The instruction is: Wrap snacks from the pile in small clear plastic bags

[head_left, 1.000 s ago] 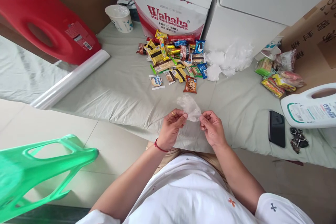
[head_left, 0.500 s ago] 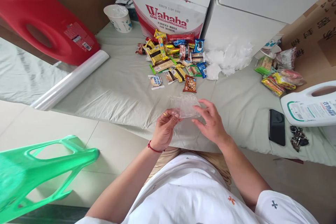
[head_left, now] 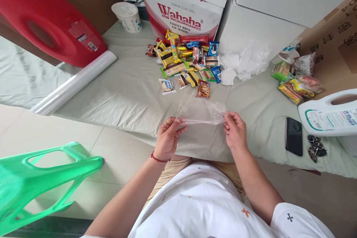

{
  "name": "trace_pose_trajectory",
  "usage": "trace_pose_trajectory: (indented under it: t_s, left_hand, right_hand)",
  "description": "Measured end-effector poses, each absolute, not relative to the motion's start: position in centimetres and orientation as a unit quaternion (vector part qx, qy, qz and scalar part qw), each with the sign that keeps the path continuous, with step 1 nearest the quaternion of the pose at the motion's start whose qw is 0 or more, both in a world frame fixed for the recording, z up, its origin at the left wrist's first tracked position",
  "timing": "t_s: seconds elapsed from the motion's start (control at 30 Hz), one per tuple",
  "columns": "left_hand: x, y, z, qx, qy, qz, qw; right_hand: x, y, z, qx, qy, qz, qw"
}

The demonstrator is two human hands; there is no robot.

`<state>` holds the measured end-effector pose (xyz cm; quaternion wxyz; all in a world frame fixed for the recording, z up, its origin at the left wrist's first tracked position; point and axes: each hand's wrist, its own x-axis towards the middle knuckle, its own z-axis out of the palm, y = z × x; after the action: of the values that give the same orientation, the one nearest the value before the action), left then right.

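My left hand (head_left: 167, 139) and right hand (head_left: 235, 131) each have their fingers clamped on an end of a clear plastic bag (head_left: 202, 114), and gripping it at 2 opposite sides seems to be what pulls its near edge taut over the pale sheet (head_left: 131, 98). Just beyond, a cookie packet (head_left: 203, 89) lies at the near side of a loose pile of wrapped snacks (head_left: 185, 53), probably set within my reach, with crumpled clear plastic (head_left: 248, 63) beside it, likely for the same convenience. The Wahaha box (head_left: 181, 3) stands right behind the pile, perhaps acting as a backstop.
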<state>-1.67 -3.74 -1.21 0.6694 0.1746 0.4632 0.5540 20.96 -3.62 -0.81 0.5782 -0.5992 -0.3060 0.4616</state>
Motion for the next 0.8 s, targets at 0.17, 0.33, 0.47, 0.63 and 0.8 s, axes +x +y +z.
trace_pose_trajectory:
  t_s: [0.17, 0.33, 0.47, 0.63, 0.8]
  left_hand:
    - [-3.4, -3.6, -1.4, 0.228, 0.537, 0.503, 0.638]
    - [-5.2, -3.2, -1.7, 0.274, 0.581, 0.48, 0.598]
    - [-6.1, -2.7, -1.9, 0.3, 0.601, 0.449, 0.59]
    - [-6.6, -1.8, -1.7, 0.349, 0.622, 0.403, 0.573]
    - [-7.5, 1.2, -1.8, 0.405, 0.614, 0.379, 0.561]
  right_hand:
    - [23.4, -6.1, -1.1, -0.664, -0.277, 0.494, 0.489]
    - [25.9, -9.2, -0.7, -0.7, -0.37, 0.521, 0.319]
    - [28.9, -8.7, -0.1, -0.731, -0.427, 0.431, 0.312]
    - [30.5, -4.7, -0.2, -0.758, -0.482, 0.253, 0.358]
    - [29.0, -2.7, -1.5, -0.725, -0.542, 0.324, 0.276]
